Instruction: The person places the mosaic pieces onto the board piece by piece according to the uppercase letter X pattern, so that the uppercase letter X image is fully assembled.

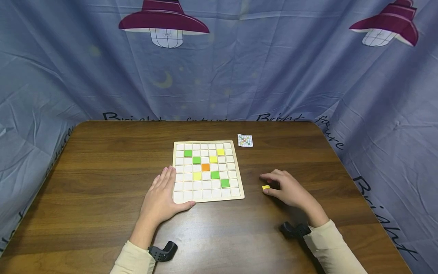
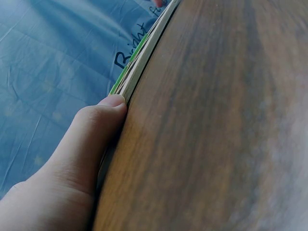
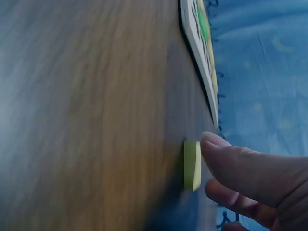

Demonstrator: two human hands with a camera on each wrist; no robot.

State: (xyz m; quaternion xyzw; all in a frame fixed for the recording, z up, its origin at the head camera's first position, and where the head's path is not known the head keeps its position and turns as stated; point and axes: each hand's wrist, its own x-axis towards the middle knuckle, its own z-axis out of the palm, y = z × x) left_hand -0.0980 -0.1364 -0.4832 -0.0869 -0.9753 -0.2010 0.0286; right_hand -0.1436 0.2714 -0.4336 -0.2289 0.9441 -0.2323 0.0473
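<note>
A square wooden grid board [image 1: 207,171] lies on the table with white cells and several green tiles, three yellow ones and one orange tile [image 1: 205,167], set along two crossing diagonals. Along its left edge rests the left hand [image 1: 159,199], fingers straight; its thumb [image 2: 111,102] touches the board's near edge. To the right of the board, a loose yellow tile [image 1: 265,187] lies on the tabletop. The right hand [image 1: 287,189] is over it, with thumb and index finger spread apart. In the right wrist view the thumb [image 3: 231,159] is right beside the tile; whether they touch I cannot tell.
A small printed card [image 1: 245,140] with a coloured grid lies beyond the board's upper right corner. The brown wooden table [image 1: 113,152] is enclosed by blue curtains [image 1: 219,76] at the back and sides. Black camera bands [image 1: 163,252] are on both wrists.
</note>
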